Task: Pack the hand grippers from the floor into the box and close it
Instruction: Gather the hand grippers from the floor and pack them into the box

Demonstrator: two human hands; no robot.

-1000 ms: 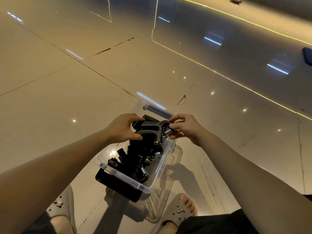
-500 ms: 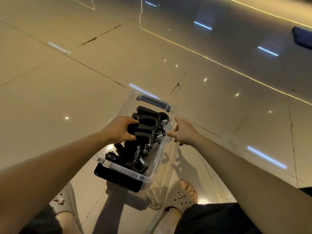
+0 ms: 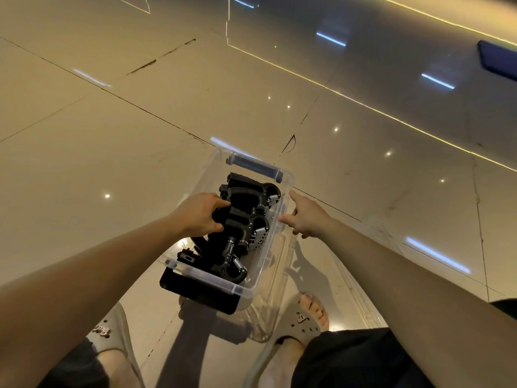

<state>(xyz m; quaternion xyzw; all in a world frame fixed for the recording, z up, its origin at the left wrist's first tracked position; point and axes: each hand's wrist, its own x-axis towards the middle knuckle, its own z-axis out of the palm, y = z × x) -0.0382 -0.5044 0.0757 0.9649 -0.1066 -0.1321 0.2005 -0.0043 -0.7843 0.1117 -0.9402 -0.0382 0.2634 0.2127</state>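
box packed with hand grippers, left hand gripping them, open floor beyond

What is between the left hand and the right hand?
In the head view: black hand grippers and the box wall, between left hand and right hand.

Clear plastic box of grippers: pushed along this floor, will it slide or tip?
The clear plastic box probably slides easily; the glossy tiled floor looks smooth. Likely heavy for its size, packed with black steel-sprung hand grippers. Tipping seems unlikely: it looks longer than tall.
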